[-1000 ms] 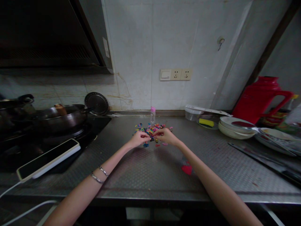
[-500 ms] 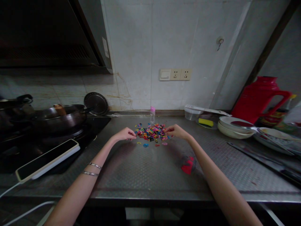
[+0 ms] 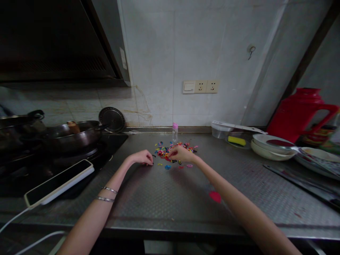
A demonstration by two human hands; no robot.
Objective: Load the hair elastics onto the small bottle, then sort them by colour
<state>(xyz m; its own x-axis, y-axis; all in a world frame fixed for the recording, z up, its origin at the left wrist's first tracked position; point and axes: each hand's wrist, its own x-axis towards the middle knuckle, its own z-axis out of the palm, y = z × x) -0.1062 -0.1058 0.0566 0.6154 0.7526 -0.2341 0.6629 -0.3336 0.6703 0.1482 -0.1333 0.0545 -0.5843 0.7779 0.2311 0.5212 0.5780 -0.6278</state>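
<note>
A heap of small colourful rubber bands (image 3: 162, 148) lies on the steel counter (image 3: 170, 198) near the back wall. My right hand (image 3: 180, 153) rests on top of the heap with fingers curled and pinched among the bands. My left hand (image 3: 142, 157) lies on the counter just left of the heap, fingers curled, fingertips touching a small dark band. A small clear bottle with a pink cap (image 3: 174, 131) stands upright behind the heap. A red flat piece (image 3: 214, 196) lies beside my right forearm.
A phone (image 3: 58, 181) on a white cable lies on the black stove edge at left, with a pan (image 3: 70, 134) and lid (image 3: 112, 119) behind. At right stand bowls (image 3: 271, 146), a yellow sponge (image 3: 236, 140), a red thermos jug (image 3: 300, 113) and a knife (image 3: 302, 186).
My hands were together over the heap, then parted. My right hand has now moved back left onto the heap; my left hand stays at the heap's left edge on the counter.
</note>
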